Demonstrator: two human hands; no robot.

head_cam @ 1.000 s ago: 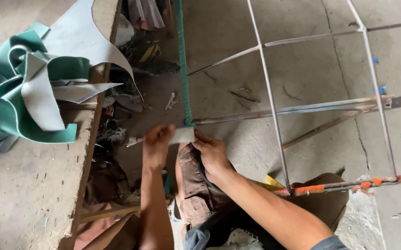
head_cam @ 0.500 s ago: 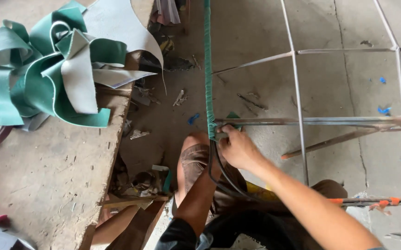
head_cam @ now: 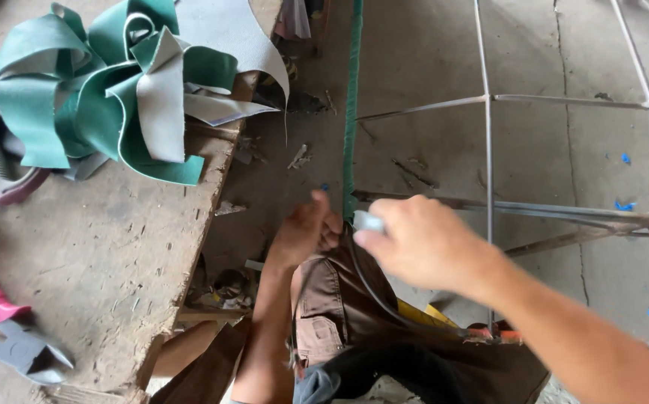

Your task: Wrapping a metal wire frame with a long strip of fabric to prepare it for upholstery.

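both hands [head_cam: 369, 232] blurred at the green-wrapped rod [head_cam: 351, 112] — grip unclear.

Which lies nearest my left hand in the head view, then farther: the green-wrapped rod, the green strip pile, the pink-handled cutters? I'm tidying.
From the left hand:
1. Green-wrapped rod, just right, beside the fingers.
2. Green strip pile, up-left on the bench.
3. Pink-handled cutters, far left bench edge.

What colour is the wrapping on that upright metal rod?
Green, seen best in the head view, on the wrapped metal rod above both hands.
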